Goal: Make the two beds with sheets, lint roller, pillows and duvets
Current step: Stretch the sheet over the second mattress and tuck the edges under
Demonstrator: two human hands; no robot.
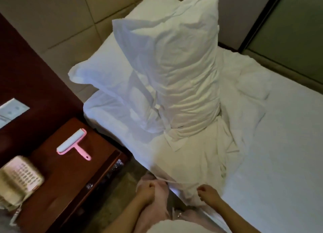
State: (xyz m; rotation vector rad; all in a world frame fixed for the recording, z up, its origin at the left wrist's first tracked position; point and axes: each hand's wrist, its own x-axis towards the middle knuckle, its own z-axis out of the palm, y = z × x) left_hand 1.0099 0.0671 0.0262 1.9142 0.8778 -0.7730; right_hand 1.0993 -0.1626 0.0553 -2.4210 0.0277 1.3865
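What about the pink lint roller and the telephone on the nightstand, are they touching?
Apart. The head view shows the lint roller and the telephone lying on the nightstand with a strip of bare wood between them.

Both bare forearms reach in from the near edge and converge toward the far side, the left one slanting right and the right one slanting left. The left hand (146, 190) is curled into a fist with its knuckles up; whether it grips anything cannot be told. The right hand (208, 194) is curled too, its fingers and thumb pinching a fold of white cloth (190, 164). The hands are level and near each other, not touching.
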